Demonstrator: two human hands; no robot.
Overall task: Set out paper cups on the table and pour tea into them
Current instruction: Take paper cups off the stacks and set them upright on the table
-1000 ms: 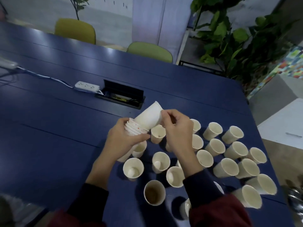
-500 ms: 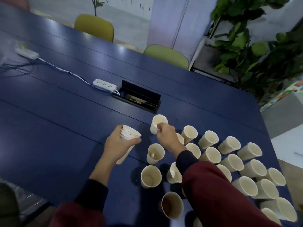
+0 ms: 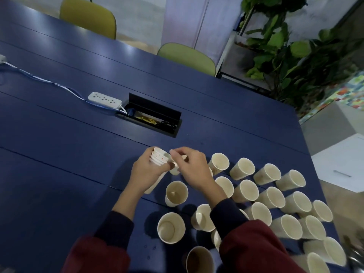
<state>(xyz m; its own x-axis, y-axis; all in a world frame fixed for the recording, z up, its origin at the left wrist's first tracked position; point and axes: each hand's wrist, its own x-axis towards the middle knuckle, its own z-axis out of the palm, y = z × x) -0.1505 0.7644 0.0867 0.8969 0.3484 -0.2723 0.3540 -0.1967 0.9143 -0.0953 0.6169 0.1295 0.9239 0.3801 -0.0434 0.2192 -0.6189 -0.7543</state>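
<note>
Left grip [image 3: 146, 172] holds cup stack [image 3: 158, 159], right grip [image 3: 192, 170] at its rim.

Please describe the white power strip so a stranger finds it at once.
Start from the large dark blue table. Near its middle is an open black cable hatch. The flat white plastic power strip lies just left of it, the only thing with sockets.
</note>
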